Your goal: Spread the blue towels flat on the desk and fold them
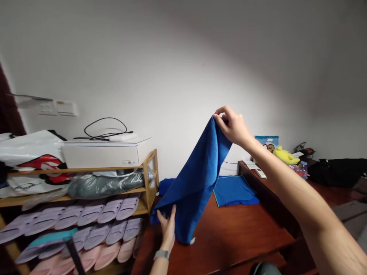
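My right hand (233,126) is raised and pinches the top corner of a blue towel (195,179), which hangs down over a dark red wooden surface (229,233). My left hand (168,227), with a watch on the wrist, grips the towel's lower left corner just above the wood. A second blue towel (233,191) lies flat on the wood behind the hanging one.
A bamboo rack (149,179) at the left holds several purple and pink slippers (86,217), a white box (106,151) with a cable, and bags. At the right are a yellow plush toy (285,154), a remote (260,172), a bottle (302,168) and a black bag (335,172).
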Motion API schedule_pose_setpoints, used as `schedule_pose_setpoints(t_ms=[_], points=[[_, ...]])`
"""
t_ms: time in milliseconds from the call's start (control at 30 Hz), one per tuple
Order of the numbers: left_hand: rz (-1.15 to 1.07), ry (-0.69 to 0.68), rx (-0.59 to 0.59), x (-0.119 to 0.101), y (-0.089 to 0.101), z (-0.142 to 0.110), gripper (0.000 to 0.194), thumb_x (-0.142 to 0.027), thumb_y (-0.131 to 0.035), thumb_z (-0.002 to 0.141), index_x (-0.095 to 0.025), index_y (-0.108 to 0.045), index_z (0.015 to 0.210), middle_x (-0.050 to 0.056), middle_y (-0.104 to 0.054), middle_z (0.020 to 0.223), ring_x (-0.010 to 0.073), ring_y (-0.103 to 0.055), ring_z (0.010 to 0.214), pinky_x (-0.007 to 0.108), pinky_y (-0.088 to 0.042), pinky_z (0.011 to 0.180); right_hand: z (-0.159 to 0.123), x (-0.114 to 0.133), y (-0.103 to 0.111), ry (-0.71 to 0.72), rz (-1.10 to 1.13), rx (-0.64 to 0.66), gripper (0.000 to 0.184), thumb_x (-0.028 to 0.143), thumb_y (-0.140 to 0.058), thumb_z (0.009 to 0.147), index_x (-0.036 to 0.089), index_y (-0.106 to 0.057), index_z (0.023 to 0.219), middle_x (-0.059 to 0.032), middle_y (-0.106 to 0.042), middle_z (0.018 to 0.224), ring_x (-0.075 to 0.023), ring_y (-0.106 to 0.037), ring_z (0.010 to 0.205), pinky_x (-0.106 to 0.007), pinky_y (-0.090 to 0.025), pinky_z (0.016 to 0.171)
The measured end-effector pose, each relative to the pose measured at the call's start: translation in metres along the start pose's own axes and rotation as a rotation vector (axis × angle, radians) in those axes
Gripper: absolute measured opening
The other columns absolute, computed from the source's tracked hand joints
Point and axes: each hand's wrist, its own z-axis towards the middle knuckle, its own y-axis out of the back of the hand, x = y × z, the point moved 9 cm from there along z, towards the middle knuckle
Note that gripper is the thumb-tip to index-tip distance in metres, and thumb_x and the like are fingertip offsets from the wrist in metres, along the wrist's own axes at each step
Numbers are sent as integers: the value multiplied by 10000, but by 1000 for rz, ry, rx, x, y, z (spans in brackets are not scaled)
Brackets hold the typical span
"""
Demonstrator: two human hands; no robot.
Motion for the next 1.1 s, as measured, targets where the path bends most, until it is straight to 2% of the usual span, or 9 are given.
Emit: schedule_pose_setpoints(t_ms=[200, 267, 367, 533, 633, 700, 800, 967, 1100], points=[[-164, 16, 123, -23, -26, -10, 479, -412, -757, 817, -147, -714, 1214, 152, -802, 1170, 300, -743, 1141, 461, -587, 1037, -17, -10, 57, -24, -130, -70, 306, 501, -508, 1097, 213, -603, 1135, 41, -568, 729, -136, -513, 639, -297, -422, 713], [-165, 13, 90, -33, -11, -6, 519, -405, -722, 815, -135, -700, 1257, 135, -796, 1146, 275, -736, 1096, 432, -587, 1006, -26, -23, 77, -54, -203, -116, 310, 499, -528, 1079, 207, -623, 1117, 24, -592, 743, -145, -538, 649, -306, -436, 718], [-60, -30, -82, -64, 45, 6, 628, -435, -678, 803, -132, -667, 1353, 69, -764, 1019, 214, -696, 913, 367, -586, 887, -56, -53, 107, -154, -300, -179, 333, 525, -573, 1037, 204, -659, 1022, 10, -621, 716, -148, -550, 625, -310, -449, 695], [195, -404, -439, -183, 147, -5, 696, -415, -614, 794, -146, -651, 1435, -22, -599, 842, 128, -506, 643, 311, -514, 729, -166, -113, 138, -491, -293, -271, 445, 665, -630, 943, 225, -678, 892, -30, -703, 743, -191, -641, 667, -313, -489, 666], [385, -636, -568, -239, 163, -33, 615, -368, -590, 848, -138, -675, 1412, -5, -557, 829, 165, -528, 716, 351, -509, 828, -254, -145, 131, -675, -126, -311, 479, 699, -665, 899, 225, -701, 955, -62, -762, 886, -220, -699, 764, -321, -537, 702], [494, -670, -589, -246, 153, -41, 578, -363, -565, 894, -146, -671, 1419, 14, -578, 833, 189, -551, 750, 352, -496, 821, -316, -170, 112, -803, -40, -322, 506, 715, -664, 876, 218, -702, 958, -73, -772, 907, -233, -711, 792, -330, -555, 724], [689, -572, -470, -210, 108, -31, 555, -386, -500, 957, -186, -648, 1453, 55, -665, 931, 193, -575, 729, 326, -452, 702, -406, -209, 62, -994, -30, -239, 528, 717, -604, 852, 209, -708, 953, -109, -786, 940, -274, -731, 841, -374, -575, 773], [1143, -370, 97, -56, 18, -18, 566, -292, -404, 984, -152, -609, 1492, 139, -750, 1123, 236, -678, 849, 346, -497, 752, -558, -238, -30, -1351, -279, 213, 338, 502, -488, 890, 254, -709, 950, -136, -790, 987, -337, -768, 979, -443, -588, 861], [1234, -457, 257, 39, 26, -45, 493, -296, -379, 977, -168, -773, 1244, 167, -762, 1293, 294, -691, 1172, 407, -519, 977, -609, -216, -63, -1231, -543, 465, 361, 346, -504, 897, 242, -731, 1158, -173, -730, 1223, -361, -721, 1118, -486, -573, 942]])
